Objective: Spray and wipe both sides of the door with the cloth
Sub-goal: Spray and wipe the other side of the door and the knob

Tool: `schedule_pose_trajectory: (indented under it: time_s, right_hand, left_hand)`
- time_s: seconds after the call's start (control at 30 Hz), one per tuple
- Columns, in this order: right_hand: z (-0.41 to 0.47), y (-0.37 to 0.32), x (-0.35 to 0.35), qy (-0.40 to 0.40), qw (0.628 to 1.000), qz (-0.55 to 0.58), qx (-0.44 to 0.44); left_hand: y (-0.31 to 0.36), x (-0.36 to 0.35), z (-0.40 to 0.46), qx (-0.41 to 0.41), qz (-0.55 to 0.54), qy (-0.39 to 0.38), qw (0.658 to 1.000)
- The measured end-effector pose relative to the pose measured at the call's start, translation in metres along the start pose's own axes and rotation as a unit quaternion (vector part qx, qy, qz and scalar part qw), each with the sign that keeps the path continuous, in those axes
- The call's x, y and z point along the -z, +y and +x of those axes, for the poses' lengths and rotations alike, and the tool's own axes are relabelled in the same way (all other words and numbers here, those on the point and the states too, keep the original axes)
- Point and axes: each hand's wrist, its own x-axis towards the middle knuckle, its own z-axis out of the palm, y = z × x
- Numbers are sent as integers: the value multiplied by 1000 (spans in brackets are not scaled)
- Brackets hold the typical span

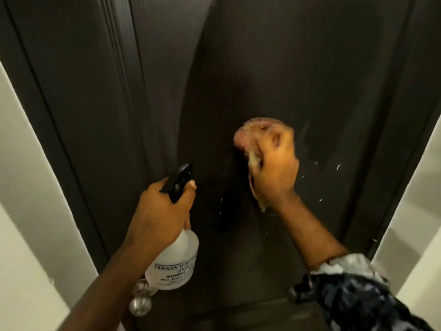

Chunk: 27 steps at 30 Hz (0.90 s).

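Observation:
A dark brown door (pixel 262 68) fills the middle of the head view. My right hand (pixel 274 170) grips a bunched pinkish-yellow cloth (pixel 250 137) and presses it against the door's middle; the hand is blurred. My left hand (pixel 157 211) holds a white spray bottle (pixel 176 261) by its neck, with the black trigger head (pixel 179 182) pointing at the door. Small white droplets (pixel 338 167) speckle the door to the right of the cloth and below it.
A round metal door knob (pixel 140 302) sits at the door's left edge, under my left forearm. White walls (pixel 21 187) flank the dark door frame on both sides. A patterned dark sleeve (pixel 358 295) covers my right upper arm.

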Motion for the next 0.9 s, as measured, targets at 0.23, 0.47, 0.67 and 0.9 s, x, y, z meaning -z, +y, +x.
schedule_pose_trajectory:
  time_s: [0.23, 0.47, 0.67, 0.9]
  right_hand:
    - [10, -28, -25, 69, 996, -32, 51]
    - [-208, 15, -55, -272, 948, -12, 166]
    - [-179, 33, -60, -242, 950, -30, 193]
    - [-10, -34, -39, 97, 995, 15, -31]
  left_hand:
    - [-36, -10, -21, 60, 14, -33, 998]
    - [-61, -23, -51, 103, 4, -60, 993]
    - [-64, -21, -56, 103, 6, -63, 993]
    - [-51, -9, -41, 74, -11, -10, 997]
